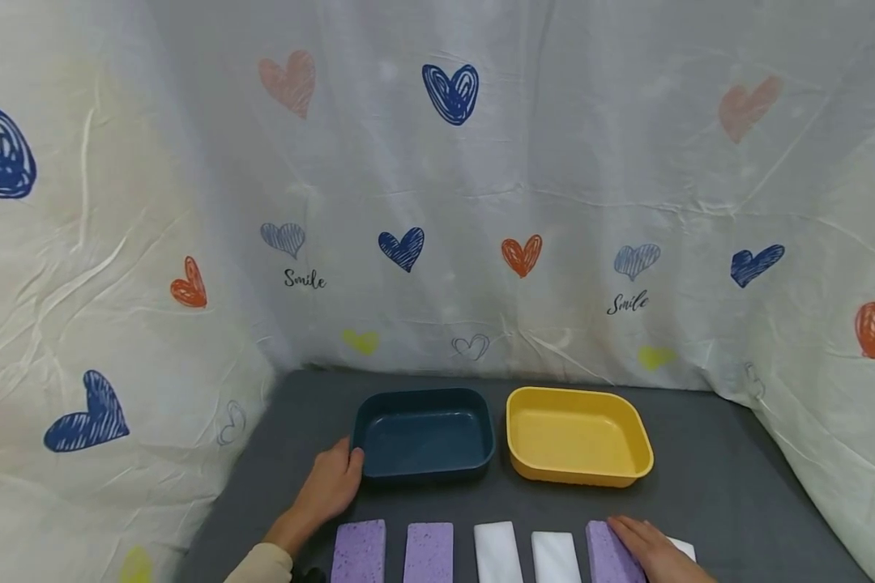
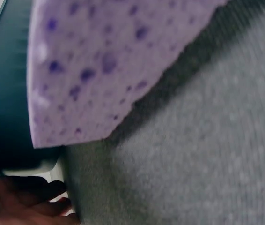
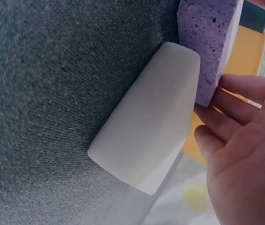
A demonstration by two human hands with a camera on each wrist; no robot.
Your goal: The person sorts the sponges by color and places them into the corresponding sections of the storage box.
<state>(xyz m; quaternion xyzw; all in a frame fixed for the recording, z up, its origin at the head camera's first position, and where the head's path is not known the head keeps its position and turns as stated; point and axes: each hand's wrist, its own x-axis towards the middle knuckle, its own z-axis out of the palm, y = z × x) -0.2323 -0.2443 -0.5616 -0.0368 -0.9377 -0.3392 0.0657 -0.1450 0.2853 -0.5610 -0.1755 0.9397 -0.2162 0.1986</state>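
White heart-printed curtain (image 1: 445, 178) behind grey cloth surface (image 1: 729, 478). Near surface's far edge: dark-teal rectangular tray (image 1: 423, 445), yellow rectangular tray (image 1: 576, 441) to its right. Left hand (image 1: 331, 482) at teal tray's left wall; clamped or only touching, cannot tell. Right hand (image 1: 655, 549): fingers against far corner of rightmost purple porous block (image 1: 611, 557); whether pinched, cannot tell. Nearer than trays, left to right: two purple porous blocks (image 1: 359, 552), two smooth white blocks (image 1: 498, 555), that rightmost purple one, third white block (image 3: 146, 117) just beside.

A whitish curtain (image 1: 583, 162) is hanging behind and on both sides of a dark gray tabletop (image 1: 736, 478). It is displaying hearts (image 1: 403, 248) in blue, orange, pink and yellow; 2 black "Smile" prints (image 1: 305, 279) are sitting under 2 striped, paler blue hearts (image 1: 283, 239). Creases (image 1: 84, 174) are wrinkling the curtain's left side.
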